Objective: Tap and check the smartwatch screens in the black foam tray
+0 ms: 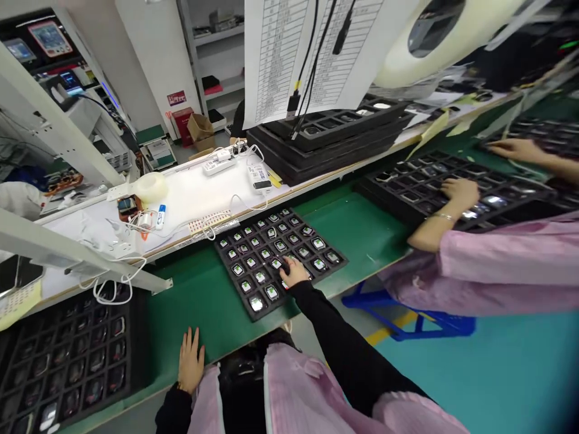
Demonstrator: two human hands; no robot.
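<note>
My left hand (190, 361) lies flat on the green tabletop (199, 307) near its front edge, fingers stretched out and holding nothing. My right hand (295, 272) reaches over a black foam tray (254, 313) in front of me. Its thumb and fingers close around a small dark thing at one compartment, too hidden to name. In the tray's compartments sit several square smartwatch faces (256, 303), many lit white with a green patch.
Another black tray (136, 355) with dark watches stands left. At right, a co-worker's hands (461, 194) work over further trays (393, 205). A white shelf (190, 193) with cables, a tape roll (151, 187) and stacked trays (316, 150) runs behind. A paper list (275, 66) hangs above.
</note>
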